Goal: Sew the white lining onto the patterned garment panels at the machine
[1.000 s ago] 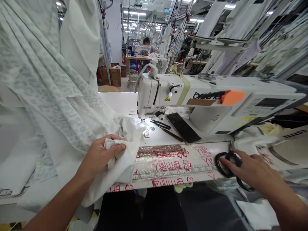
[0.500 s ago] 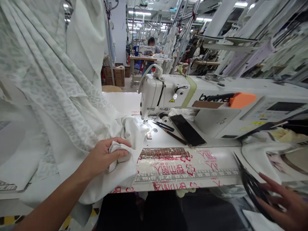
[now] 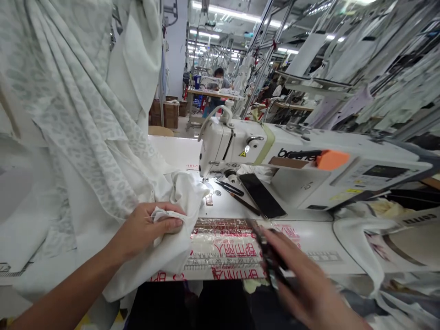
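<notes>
My left hand (image 3: pixel 146 228) pinches a bunched corner of the white fabric (image 3: pixel 178 201) on the sewing table, left of the needle. The cloth runs up and left into a tall hanging drape with a pale leopard pattern (image 3: pixel 68 114). My right hand (image 3: pixel 302 279) is blurred by motion at the table's front edge and holds black scissors (image 3: pixel 264 250), blades pointing up and left over the printed ruler strip (image 3: pixel 227 256). The white sewing machine (image 3: pixel 275 156) stands behind, its head above the fabric's edge.
A black phone (image 3: pixel 261 195), snips (image 3: pixel 229 187) and a pencil-like tool (image 3: pixel 245 204) lie under the machine arm. An orange block (image 3: pixel 332 159) sits on the machine. White cloth pieces (image 3: pixel 357 229) lie at right. A person works at a far table (image 3: pixel 216 94); garments hang overhead.
My right hand picked up the black scissors from the right side of the table, dipped low right, then swung left to the table's front middle. My left hand kept its pinch on the fabric.
</notes>
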Demonstrator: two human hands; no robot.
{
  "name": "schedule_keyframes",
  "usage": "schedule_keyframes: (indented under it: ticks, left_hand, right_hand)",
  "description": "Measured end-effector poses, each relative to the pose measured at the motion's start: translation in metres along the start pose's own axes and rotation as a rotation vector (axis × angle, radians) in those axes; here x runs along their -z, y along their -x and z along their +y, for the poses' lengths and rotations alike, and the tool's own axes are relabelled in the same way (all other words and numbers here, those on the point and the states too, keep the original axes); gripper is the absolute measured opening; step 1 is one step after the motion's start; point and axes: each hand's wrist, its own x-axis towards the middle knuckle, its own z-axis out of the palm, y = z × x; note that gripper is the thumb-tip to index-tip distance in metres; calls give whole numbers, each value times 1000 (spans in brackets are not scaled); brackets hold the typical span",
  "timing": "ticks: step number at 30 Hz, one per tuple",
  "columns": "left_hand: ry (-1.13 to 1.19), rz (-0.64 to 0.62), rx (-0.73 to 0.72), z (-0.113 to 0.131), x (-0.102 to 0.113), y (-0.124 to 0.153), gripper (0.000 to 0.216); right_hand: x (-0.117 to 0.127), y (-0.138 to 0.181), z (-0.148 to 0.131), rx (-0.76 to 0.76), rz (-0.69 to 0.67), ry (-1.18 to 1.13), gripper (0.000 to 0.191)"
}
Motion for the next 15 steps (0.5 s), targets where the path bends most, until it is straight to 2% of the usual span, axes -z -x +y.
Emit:
schedule_keyframes:
  ticks: [3,6,12,15]
  left_hand:
    - [91,15,-25,-2,-1,0,28]
    - [148,24,-44,-3,0,-1,26]
    - [147,8,-116,0,1,-1,17]
    - [166,-2,-101,3,1,0,19]
  right_hand:
    - [-11,-55,-26,133,-5,-55,72]
    - [-19,-84,-37,206,-55,-81,87]
    - [-12,-102,-33,259,-64,-11,77]
    - [-7,-103,-31,298,-77,22,72]
